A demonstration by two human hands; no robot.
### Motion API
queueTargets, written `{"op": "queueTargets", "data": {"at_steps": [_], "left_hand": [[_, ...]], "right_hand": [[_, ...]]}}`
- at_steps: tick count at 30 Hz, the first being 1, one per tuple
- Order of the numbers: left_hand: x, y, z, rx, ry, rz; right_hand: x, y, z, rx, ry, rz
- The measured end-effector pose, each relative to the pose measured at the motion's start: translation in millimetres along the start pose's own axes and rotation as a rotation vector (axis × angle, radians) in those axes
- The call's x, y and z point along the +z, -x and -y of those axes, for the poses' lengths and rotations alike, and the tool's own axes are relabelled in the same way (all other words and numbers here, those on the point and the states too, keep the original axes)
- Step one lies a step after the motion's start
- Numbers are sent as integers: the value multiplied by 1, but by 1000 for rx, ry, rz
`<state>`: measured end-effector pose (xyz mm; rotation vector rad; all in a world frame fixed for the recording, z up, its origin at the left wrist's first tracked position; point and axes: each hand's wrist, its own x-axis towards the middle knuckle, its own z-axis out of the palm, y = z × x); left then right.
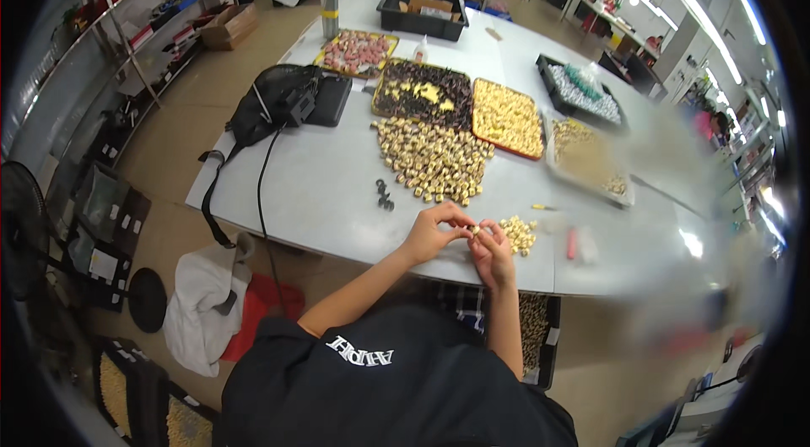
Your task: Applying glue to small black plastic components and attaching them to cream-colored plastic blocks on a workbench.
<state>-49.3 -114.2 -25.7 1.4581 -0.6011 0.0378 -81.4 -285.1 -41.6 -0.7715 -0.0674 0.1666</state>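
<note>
Near the table's front edge, my left hand (437, 232) and my right hand (492, 254) meet, each with fingertips pinched on one small gold-coloured piece (474, 230). Its exact shape is partly hidden by the fingers. Just right of my right hand lies a small pile of shiny gold pieces (518, 235). Beyond my hands spreads a large heap of gold cube-like pieces with dark centres (434, 162). A few loose black parts (384, 194) lie to the left of that heap.
Behind the heap stand a tray of black and yellow parts (422, 95), an orange-rimmed tray of gold pieces (507, 118) and a tray of pinkish parts (357, 53). A black bag (283, 101) with a cable sits left. A yellow-handled tool (542, 207) lies right.
</note>
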Motion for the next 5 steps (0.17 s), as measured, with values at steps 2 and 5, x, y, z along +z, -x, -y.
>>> {"op": "queueTargets", "data": {"at_steps": [2,5], "left_hand": [[0,-3,0,43,-29,-20],[4,-20,-8,25,-46,-5]], "right_hand": [[-2,-1,-1,-16,13,-17],[-6,0,-1,-58,29,-53]]}}
